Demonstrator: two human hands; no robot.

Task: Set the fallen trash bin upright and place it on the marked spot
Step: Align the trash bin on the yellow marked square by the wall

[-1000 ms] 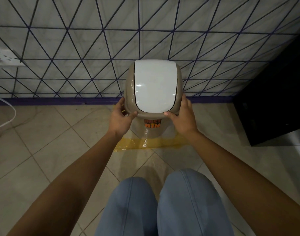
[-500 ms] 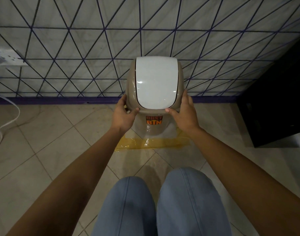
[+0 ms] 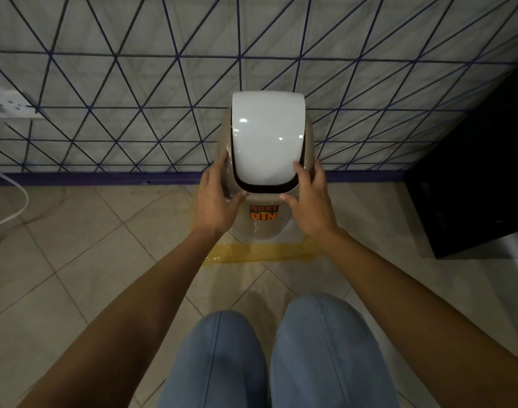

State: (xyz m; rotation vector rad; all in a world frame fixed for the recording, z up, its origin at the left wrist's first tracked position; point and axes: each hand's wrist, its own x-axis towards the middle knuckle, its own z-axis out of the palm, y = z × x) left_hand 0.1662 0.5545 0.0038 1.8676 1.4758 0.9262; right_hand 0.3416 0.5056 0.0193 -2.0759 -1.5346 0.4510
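A beige trash bin with a white swing lid and an orange "DUST BIN" label stands upright on the tiled floor against the wall. Yellow tape marks the floor along its near side, and the bin's base sits just behind that strip. My left hand grips the lid rim on the left. My right hand rests on the rim on the right, fingers spread over the lid's edge. The bin's base is partly hidden by its wider top.
A dark cabinet stands close on the right. A white socket sits on the wall at left, with a white cable looping over the floor. My knees in blue jeans are just before the tape.
The bin has shifted slightly away from me toward the wall, with both hands staying on its rim. The right hand's fingers have spread looser over the lid edge.
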